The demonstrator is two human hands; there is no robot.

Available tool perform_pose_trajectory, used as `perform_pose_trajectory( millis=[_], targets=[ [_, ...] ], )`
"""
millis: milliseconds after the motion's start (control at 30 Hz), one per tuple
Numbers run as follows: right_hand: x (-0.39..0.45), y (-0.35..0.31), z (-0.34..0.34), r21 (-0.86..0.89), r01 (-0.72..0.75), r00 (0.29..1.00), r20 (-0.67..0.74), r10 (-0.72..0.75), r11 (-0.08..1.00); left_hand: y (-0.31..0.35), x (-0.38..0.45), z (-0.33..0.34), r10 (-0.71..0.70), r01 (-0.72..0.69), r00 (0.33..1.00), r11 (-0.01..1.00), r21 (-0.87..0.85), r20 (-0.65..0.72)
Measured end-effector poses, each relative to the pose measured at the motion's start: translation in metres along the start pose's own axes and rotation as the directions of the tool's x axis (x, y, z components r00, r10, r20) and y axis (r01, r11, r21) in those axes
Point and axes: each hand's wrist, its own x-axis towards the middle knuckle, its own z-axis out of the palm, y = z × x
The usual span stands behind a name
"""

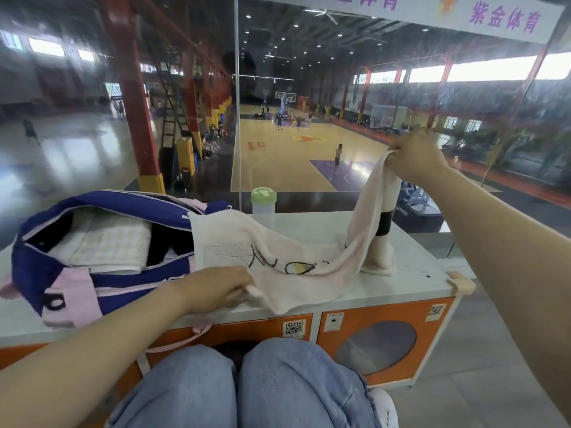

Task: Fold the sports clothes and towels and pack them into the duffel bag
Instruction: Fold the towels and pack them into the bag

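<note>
Knees: the person's jeans-clad knees (234, 384) sit against the front of the orange cabinet (383, 332), so the work is done seated and at arm's reach.
Left hand: the left hand (216, 288) lies low on the worktop (417, 273), its grip closed in a pinch on the near edge of the pale pink towel (278, 257).
Pale pink towel: half of it is spread flat on the worktop, its far left corner overlapping the bag's end; a black drawn motif shows on the upper face. The right half rises in a slack band to the raised hand.
Duffel bag: the navy and pink duffel bag (40, 267) lies on the worktop's left side, touching the towel, zip open; a folded white towel (105, 242) already lies inside, with room beside it as far as I can judge.
Bottle: a clear bottle with a green lid (263, 203) stands just behind the towel, near the glass.
Right hand: the right hand (414, 156) is held high and well apart from the left, its grip closed on the towel's far end.
Step in hand: most likely the first fold, end to end.
Doing it well: keep the left pinch as the anchor, bring the raised end over to meet it edge on edge, and take up the slack so no crease sets.
Risk: the swinging cloth could catch the bottle; the corner on the bag may drag askew.
</note>
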Motion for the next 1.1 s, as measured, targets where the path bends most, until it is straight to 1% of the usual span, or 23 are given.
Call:
perform_pose_trajectory(
  millis=[33,100,167,200,233,267,300,333,367,400,433,500,533,567,600,700,767,833,867,900,967,1000,1100],
  targets=[
    [-0.001,-0.001,-0.002,-0.060,0.032,0.998,0.047,-0.029,0.998,0.001,0.002,-0.008,-0.071,0.067,0.995,0.996,-0.062,-0.070],
    [-0.003,-0.003,-0.004,-0.166,0.083,0.993,0.099,-0.067,0.983,0.001,0.012,-0.026,-0.241,0.194,0.947,0.956,-0.219,-0.211],
    [-0.005,-0.008,-0.008,-0.206,0.112,0.988,0.131,-0.086,0.972,0.005,0.024,-0.048,-0.427,0.267,0.862,0.841,-0.470,-0.274],
    [-0.005,-0.012,-0.008,-0.189,0.131,0.985,0.138,-0.106,0.973,0.010,0.030,-0.059,-0.529,0.266,0.806,0.724,-0.636,-0.266],
    [-0.006,-0.017,-0.008,-0.148,0.145,0.982,0.141,-0.125,0.978,0.017,0.035,-0.071,-0.615,0.211,0.758,0.545,-0.811,-0.216],
    [-0.008,-0.025,-0.009,-0.076,0.136,0.982,0.143,-0.124,0.988,0.024,0.038,-0.083,-0.654,0.112,0.746,0.306,-0.945,-0.123],
    [-0.012,-0.035,-0.011,0.020,0.107,0.984,0.144,-0.109,0.994,0.033,0.039,-0.096,-0.644,0.025,0.765,0.068,-0.997,-0.025],
    [-0.018,-0.047,-0.013,0.133,0.048,0.983,0.169,-0.070,0.990,0.040,0.039,-0.104,-0.603,-0.015,0.797,-0.072,-0.997,0.031],
    [-0.025,-0.059,-0.013,0.261,-0.027,0.976,0.216,-0.031,0.965,0.045,0.039,-0.109,-0.557,-0.013,0.829,-0.094,-0.996,0.042],
    [-0.034,-0.072,-0.014,0.378,-0.121,0.957,0.292,0.006,0.918,0.048,0.040,-0.110,-0.530,-0.003,0.848,-0.053,-0.999,0.025],
    [-0.043,-0.083,-0.015,0.467,-0.215,0.929,0.369,0.031,0.858,0.048,0.042,-0.109,-0.533,0.000,0.846,0.026,-1.000,-0.014],
    [-0.060,-0.100,-0.016,0.591,-0.355,0.872,0.488,0.029,0.724,0.048,0.044,-0.105,-0.579,0.031,0.808,0.224,-0.974,-0.107],
    [-0.066,-0.105,-0.016,0.650,-0.390,0.856,0.516,-0.002,0.652,0.048,0.045,-0.104,-0.606,0.052,0.783,0.290,-0.955,-0.142],
    [-0.072,-0.110,-0.015,0.702,-0.398,0.854,0.519,-0.041,0.591,0.049,0.046,-0.102,-0.633,0.064,0.757,0.317,-0.946,-0.161],
    [-0.077,-0.114,-0.014,0.741,-0.388,0.859,0.506,-0.076,0.548,0.050,0.045,-0.101,-0.658,0.051,0.734,0.301,-0.952,-0.169],
    [-0.089,-0.125,-0.009,0.821,-0.357,0.866,0.470,-0.172,0.446,0.053,0.045,-0.099,-0.699,-0.048,0.708,0.093,-0.995,-0.099],
    [-0.096,-0.130,-0.006,0.855,-0.374,0.845,0.474,-0.247,0.360,0.053,0.046,-0.095,-0.698,-0.067,0.710,0.065,-0.996,-0.094],
    [-0.102,-0.134,-0.003,0.868,-0.408,0.822,0.484,-0.298,0.283,0.055,0.047,-0.091,-0.710,-0.096,0.690,0.099,-0.990,-0.138],
    [-0.104,-0.136,-0.001,0.874,-0.395,0.824,0.473,-0.312,0.282,0.058,0.046,-0.090,-0.716,-0.104,0.673,0.159,-0.982,-0.187],
    [-0.107,-0.137,0.001,0.882,-0.356,0.837,0.448,-0.316,0.307,0.060,0.044,-0.089,-0.707,-0.102,0.659,0.256,-0.961,-0.258],
    [-0.110,-0.139,0.006,0.885,-0.222,0.886,0.358,-0.295,0.409,0.063,0.040,-0.087,-0.638,-0.127,0.646,0.453,-0.883,-0.420],
    [-0.112,-0.141,0.008,0.868,-0.133,0.912,0.297,-0.284,0.478,0.064,0.039,-0.085,-0.609,-0.146,0.635,0.509,-0.849,-0.475],
    [-0.114,-0.146,0.015,0.708,0.110,0.953,0.125,-0.277,0.698,0.070,0.040,-0.078,-0.586,-0.204,0.606,0.539,-0.817,-0.538]
  ],
)
